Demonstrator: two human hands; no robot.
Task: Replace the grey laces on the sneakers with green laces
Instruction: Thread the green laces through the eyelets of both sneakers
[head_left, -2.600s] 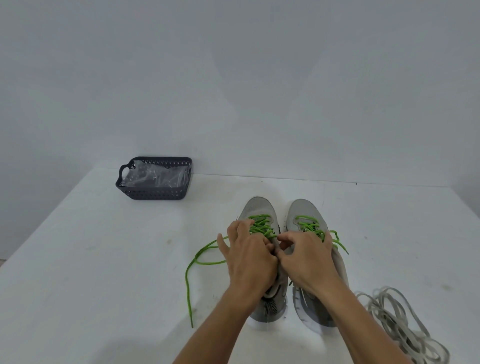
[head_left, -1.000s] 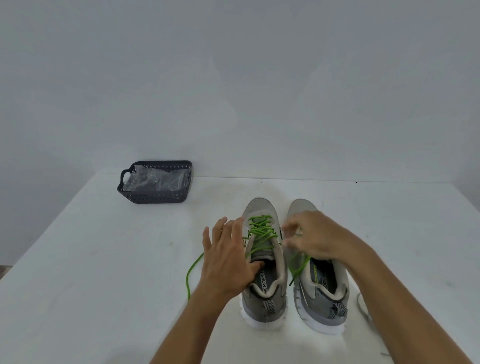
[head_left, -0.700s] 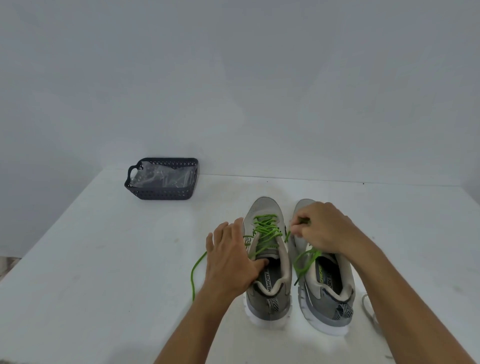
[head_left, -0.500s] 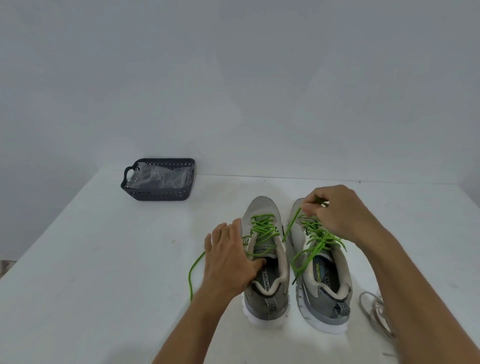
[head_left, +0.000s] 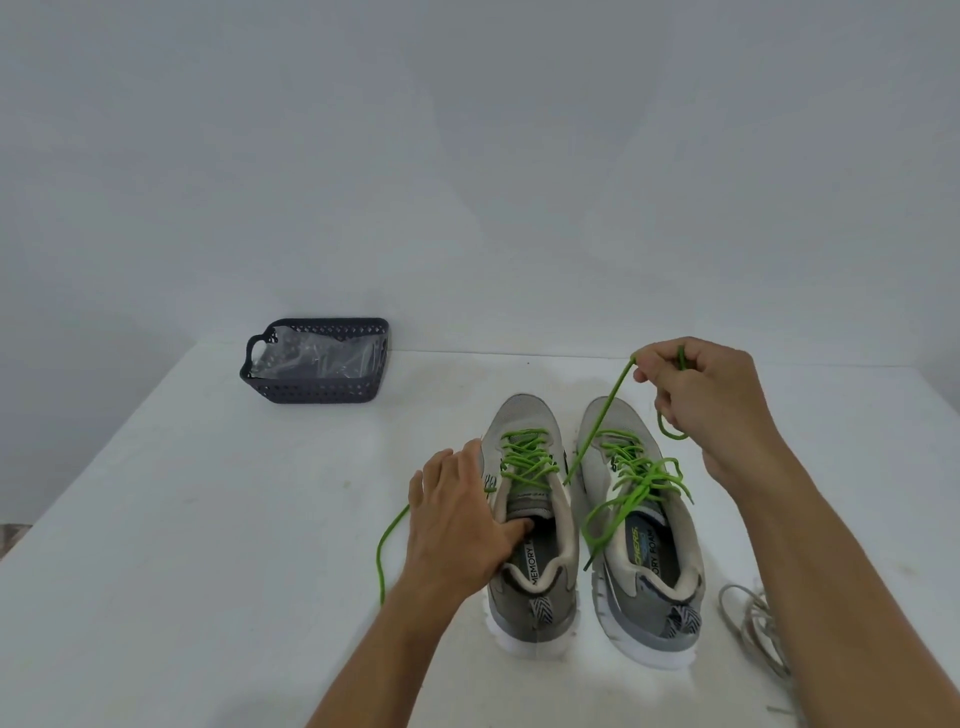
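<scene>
Pinching one end of the green lace (head_left: 602, 421), your right hand (head_left: 706, 400) is raised beyond the toe of the right sneaker (head_left: 641, 525), thumb and forefinger closed on the cord. From that grip the lace runs taut down to the inner side of the left sneaker (head_left: 530, 519), while a short loop of it hangs below your curled fingers.

Your left hand (head_left: 457, 519) rests against the outer side of the left sneaker, fingers spread and mostly straight along its upper, with the thumb tucked into the collar opening. Both sneakers stand side by side on the white counter (head_left: 208, 571), toes pointing away from you, each threaded with green. The other free end of the green lace trails out from under your left hand and curves across the counter, left of the left sneaker.

The grey laces (head_left: 753, 629) lie in a loose heap just right of the right sneaker's heel. A dark basket (head_left: 317, 389) holding clear plastic wrapping (head_left: 317, 356) sits well left of the left sneaker and beyond it, near the counter's far edge.
</scene>
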